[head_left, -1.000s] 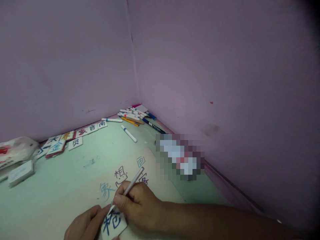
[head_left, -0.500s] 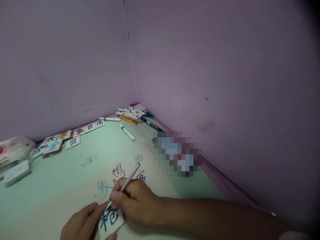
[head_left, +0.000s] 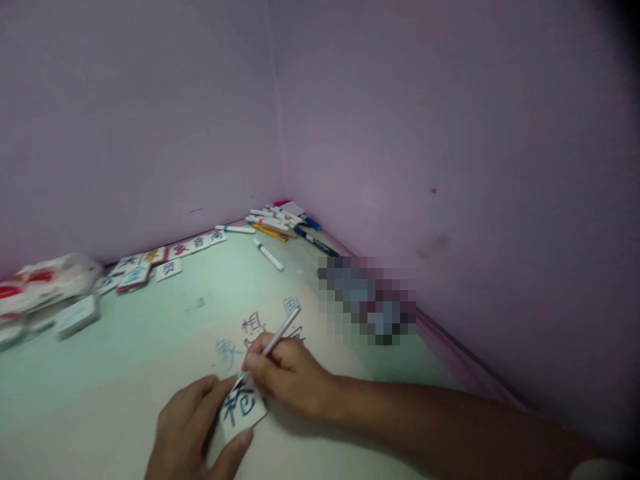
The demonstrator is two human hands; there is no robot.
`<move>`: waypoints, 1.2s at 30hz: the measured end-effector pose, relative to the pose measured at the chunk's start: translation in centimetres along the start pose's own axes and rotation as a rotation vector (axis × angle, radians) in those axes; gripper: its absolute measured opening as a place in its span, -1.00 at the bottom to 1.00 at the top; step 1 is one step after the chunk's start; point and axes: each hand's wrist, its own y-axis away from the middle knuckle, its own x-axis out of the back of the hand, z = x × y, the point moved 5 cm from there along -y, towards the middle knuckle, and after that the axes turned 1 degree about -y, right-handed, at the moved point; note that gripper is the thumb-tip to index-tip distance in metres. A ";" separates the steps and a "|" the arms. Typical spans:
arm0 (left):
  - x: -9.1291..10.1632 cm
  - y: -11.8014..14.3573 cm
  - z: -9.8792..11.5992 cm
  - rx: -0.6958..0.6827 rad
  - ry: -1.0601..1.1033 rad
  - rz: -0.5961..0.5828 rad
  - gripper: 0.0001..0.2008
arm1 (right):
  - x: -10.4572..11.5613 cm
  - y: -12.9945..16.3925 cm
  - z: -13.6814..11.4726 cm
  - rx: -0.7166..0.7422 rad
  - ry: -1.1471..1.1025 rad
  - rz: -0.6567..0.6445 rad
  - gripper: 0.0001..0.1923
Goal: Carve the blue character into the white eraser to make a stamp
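Observation:
My right hand is closed around a slim pale marker, its shaft leaning up and to the right. The marker's tip end is at the top edge of a small white card, partly hidden by my fingers. A dark blue handwritten Chinese character fills the card's face. My left hand grips this card, fingers along its left side and thumb at its lower edge. Just beyond my hands, characters in light blue and purple, such as a light blue one, are written on the pale green tabletop.
Several markers lie heaped in the far corner, with one loose marker nearer. Lettered cards line the back wall at left, beside a card stack and a red-and-white plastic bag. A blurred-out object lies by the right wall.
The view has shifted, so the table things appear farther right. My left thumb shows more along the card's lower edge. The marker stays in my right hand at the card's top.

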 end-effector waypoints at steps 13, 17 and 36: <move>1.2 -1.0 2.6 0.132 0.286 -0.093 -0.58 | 1.4 0.8 -0.1 -0.053 0.082 0.043 -0.62; 1.2 -0.9 2.7 0.140 0.304 -0.086 -0.58 | 1.4 0.7 -0.2 -0.051 0.119 0.004 -0.61; 1.0 -0.8 2.7 0.148 0.316 -0.061 -0.58 | 1.5 0.5 -0.1 -0.119 0.209 -0.115 -0.61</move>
